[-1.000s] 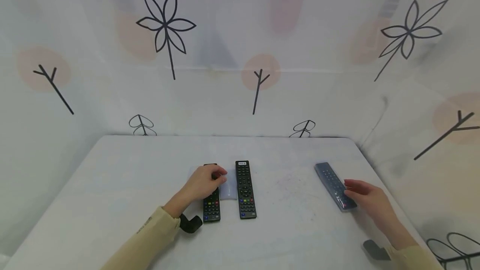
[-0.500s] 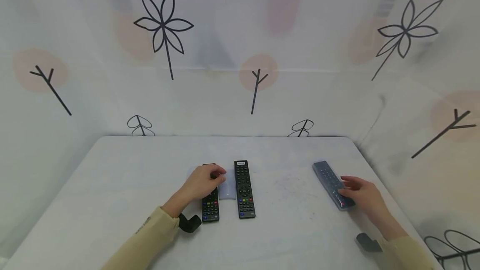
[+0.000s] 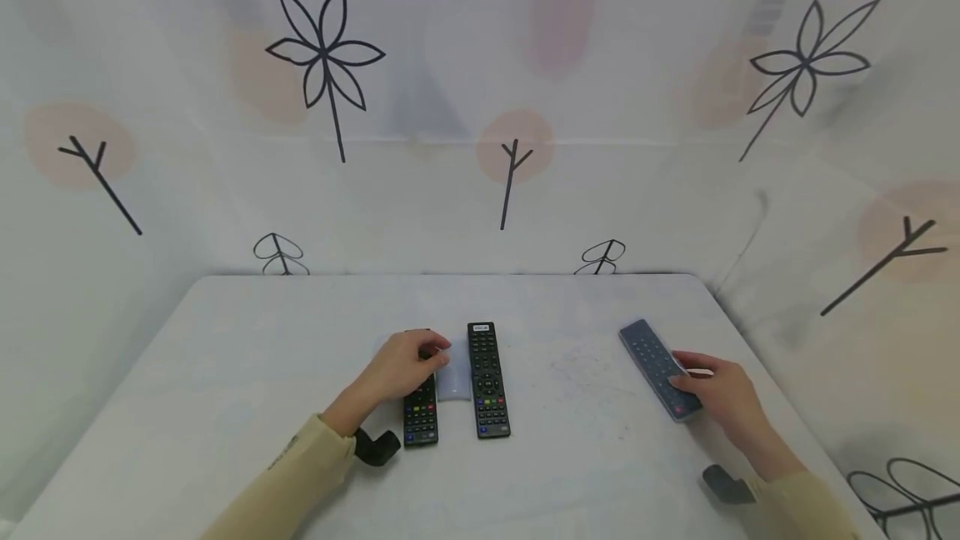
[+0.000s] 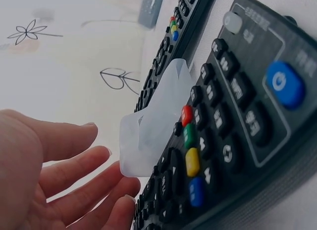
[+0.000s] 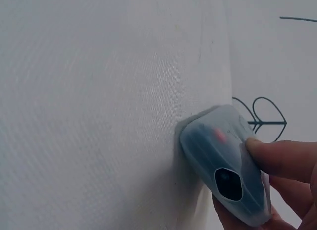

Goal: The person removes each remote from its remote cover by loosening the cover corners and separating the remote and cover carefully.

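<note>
The right hand [image 3: 726, 401] holds a grey-blue remote [image 3: 655, 365] near its closer end, towards the right side of the bench [image 3: 562, 482], thumb [image 5: 282, 158] against one edge of the translucent cover and fingers curled round the other side. The right wrist view shows the remote tilted, its red button blurred through the cover and a dark window [image 5: 229, 184] facing the camera; whether the far end touches the bench cannot be told. The left hand [image 3: 393, 367] holds nothing, its fingers loosely bent and apart over the upper part of the left black remote [image 3: 422, 422], with an uncovered black remote [image 3: 489, 386] further right and a pale translucent sleeve [image 3: 454, 377] between the two. Contact between those fingertips and the left remote or sleeve is unclear. Handling the covered remote well seems to call for a firm but light pinch on the edges (the cover looks smooth and could slip), with the thumb clear of the buttons. A hold nearer its middle would probably balance it better, since gripping one end may let the other dip. The left hand would do well to stay relaxed, lest it nudge the sleeve.
</note>
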`<state>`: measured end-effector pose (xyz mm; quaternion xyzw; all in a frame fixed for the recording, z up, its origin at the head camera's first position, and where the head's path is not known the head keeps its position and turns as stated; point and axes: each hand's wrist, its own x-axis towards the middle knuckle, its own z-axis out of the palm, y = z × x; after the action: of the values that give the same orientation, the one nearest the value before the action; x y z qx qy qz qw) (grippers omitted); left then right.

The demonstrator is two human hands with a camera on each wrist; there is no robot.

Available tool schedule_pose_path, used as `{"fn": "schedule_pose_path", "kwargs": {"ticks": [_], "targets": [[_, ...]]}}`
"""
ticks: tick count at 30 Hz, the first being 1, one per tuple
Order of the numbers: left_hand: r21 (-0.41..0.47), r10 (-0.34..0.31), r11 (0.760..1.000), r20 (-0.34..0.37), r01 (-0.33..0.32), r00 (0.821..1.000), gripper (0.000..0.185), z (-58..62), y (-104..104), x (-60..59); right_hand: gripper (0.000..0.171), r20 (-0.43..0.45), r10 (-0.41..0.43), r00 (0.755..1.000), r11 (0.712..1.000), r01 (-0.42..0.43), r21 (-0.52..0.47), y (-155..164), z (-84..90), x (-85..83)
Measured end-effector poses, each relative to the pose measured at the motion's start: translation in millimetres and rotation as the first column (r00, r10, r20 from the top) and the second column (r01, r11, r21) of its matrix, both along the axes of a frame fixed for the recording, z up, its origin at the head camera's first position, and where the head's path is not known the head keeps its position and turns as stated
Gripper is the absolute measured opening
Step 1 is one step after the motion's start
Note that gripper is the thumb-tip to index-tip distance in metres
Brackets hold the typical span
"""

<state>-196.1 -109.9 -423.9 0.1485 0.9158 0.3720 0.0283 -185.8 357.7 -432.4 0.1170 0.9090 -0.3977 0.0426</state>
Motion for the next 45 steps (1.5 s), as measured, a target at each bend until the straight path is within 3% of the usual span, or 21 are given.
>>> {"fn": "schedule_pose_path", "kwargs": {"ticks": [8, 15, 26, 37, 45], "targets": [[-0.001, -0.024, 1.000, -0.031, 0.024, 0.999, 0.021, -2.0, -1.6, -0.2, 0.058, 0.033, -0.032, 0.999, 0.997, 0.034, -0.066, -4.5, 1.7, 3.1], [0.012, -0.035, 0.999, -0.026, 0.035, 0.999, 0.026, -2.4, -6.4, 1.8, 0.061, 0.058, 0.045, 0.997, 0.977, -0.032, -0.210, -15.2, 7.9, 5.9], [0.100, -0.069, 0.992, -0.050, 0.074, 0.996, 0.032, 0.1, -7.1, 6.3, 0.055, 0.004, 0.158, 0.987, 0.898, -0.142, -0.418, -53.5, 17.9, 15.2], [0.175, -0.161, 0.968, -0.128, 0.181, 0.979, 0.034, 5.6, 2.3, 11.6, 0.051, -0.010, 0.241, 0.970, 0.846, -0.215, -0.488, -86.5, 29.5, 20.5], [0.243, -0.203, 0.945, -0.096, 0.220, 0.975, 0.040, 12.6, 10.4, 17.2, 0.048, -0.023, 0.330, 0.944, 0.789, -0.289, -0.543, -107.3, 37.4, 26.9]]}}
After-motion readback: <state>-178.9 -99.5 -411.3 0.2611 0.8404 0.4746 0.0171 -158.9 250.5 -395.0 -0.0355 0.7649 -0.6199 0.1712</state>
